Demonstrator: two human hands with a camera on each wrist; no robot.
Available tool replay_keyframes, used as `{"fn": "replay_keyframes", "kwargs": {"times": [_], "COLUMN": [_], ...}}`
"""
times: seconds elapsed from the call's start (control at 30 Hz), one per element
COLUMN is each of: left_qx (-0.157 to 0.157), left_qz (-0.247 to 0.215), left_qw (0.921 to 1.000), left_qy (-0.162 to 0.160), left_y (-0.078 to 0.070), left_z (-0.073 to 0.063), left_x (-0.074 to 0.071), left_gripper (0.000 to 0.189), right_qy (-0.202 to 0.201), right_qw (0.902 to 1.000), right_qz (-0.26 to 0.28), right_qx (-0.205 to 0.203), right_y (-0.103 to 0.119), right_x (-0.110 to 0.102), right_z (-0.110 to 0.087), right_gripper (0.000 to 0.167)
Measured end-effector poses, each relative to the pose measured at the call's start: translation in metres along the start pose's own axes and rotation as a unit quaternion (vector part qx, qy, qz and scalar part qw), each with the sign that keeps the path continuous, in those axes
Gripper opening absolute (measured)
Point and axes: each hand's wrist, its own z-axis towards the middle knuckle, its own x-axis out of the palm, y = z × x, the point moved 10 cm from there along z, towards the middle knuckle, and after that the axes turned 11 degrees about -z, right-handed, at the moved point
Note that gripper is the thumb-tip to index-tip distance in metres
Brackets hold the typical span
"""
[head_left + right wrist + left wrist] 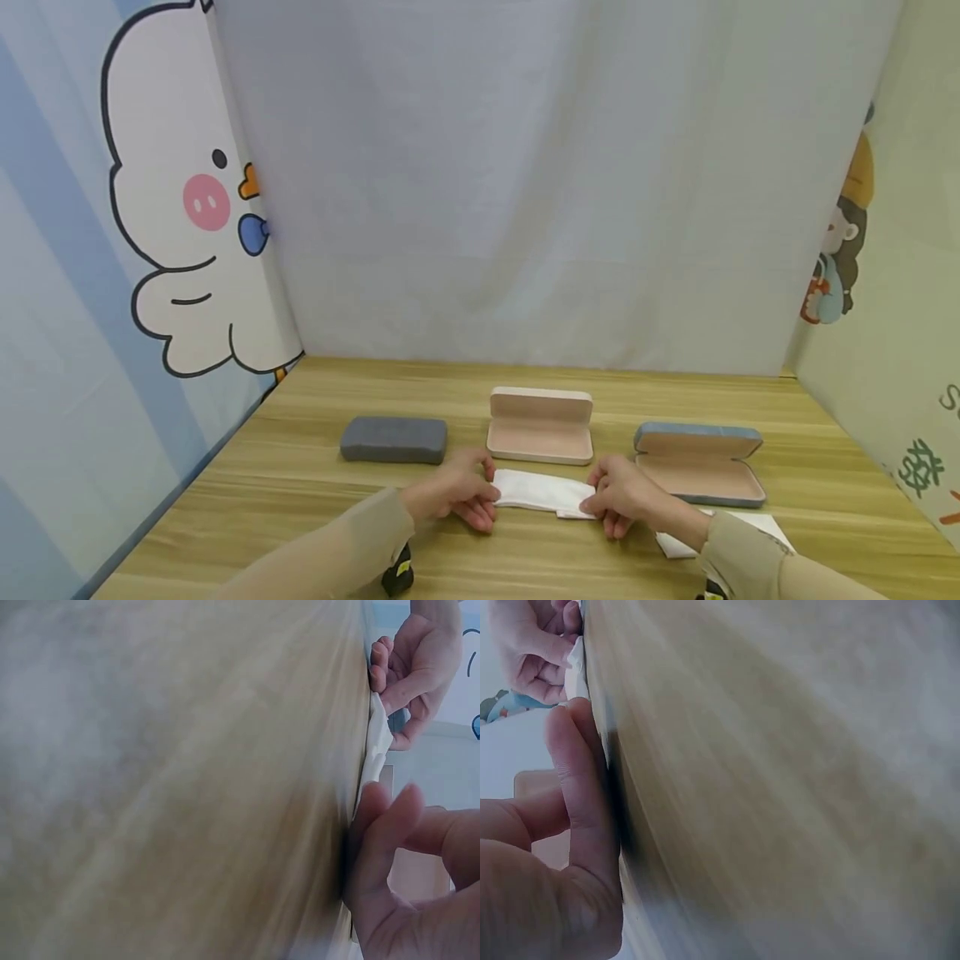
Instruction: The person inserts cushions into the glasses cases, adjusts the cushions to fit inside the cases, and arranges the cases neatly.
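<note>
A white cloth (534, 490), folded into a narrow strip, lies on the wooden table between my hands. The left hand (461, 490) pinches its left end between thumb and fingers. At the opposite end, my right hand (624, 498) grips the cloth near a small folded corner that sticks out at the front. Just behind the strip stands an open glasses case (540, 440) with a pale pink lining. In the right wrist view the cloth (377, 742) bulges slightly off the tabletop between the two hands.
A closed grey-blue glasses case (393, 440) lies at the left. On the right, an open blue glasses case (701, 479) sits behind my right wrist. Another white cloth (761, 525) lies flat, partly hidden under that wrist. A pale curtain (525, 183) hangs along the table's back edge.
</note>
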Motion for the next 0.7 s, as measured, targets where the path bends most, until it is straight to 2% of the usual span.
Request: {"fn": "replay_keyframes", "kwargs": {"times": [0.17,0.5,0.7], "left_qx": [-0.001,-0.021,-0.016], "left_qz": [0.007,-0.023,-0.035], "left_qw": [1.0000,0.9995,0.9993], "left_qy": [-0.006,-0.003,-0.002], "left_y": [0.000,0.003,-0.005], "left_z": [0.000,0.003,0.003], "left_x": [0.001,-0.004,-0.007], "left_gripper": [0.014,0.019,0.014], "right_qy": [0.003,0.021,0.022], "right_qw": [1.0000,0.9987,0.9974], "right_qz": [0.004,0.044,0.060], "right_qx": [0.000,0.018,0.033], "right_y": [0.001,-0.004,-0.004], "right_x": [0.002,0.001,-0.005], "right_z": [0.001,0.007,0.013], "right_gripper": [0.027,0.022,0.019]}}
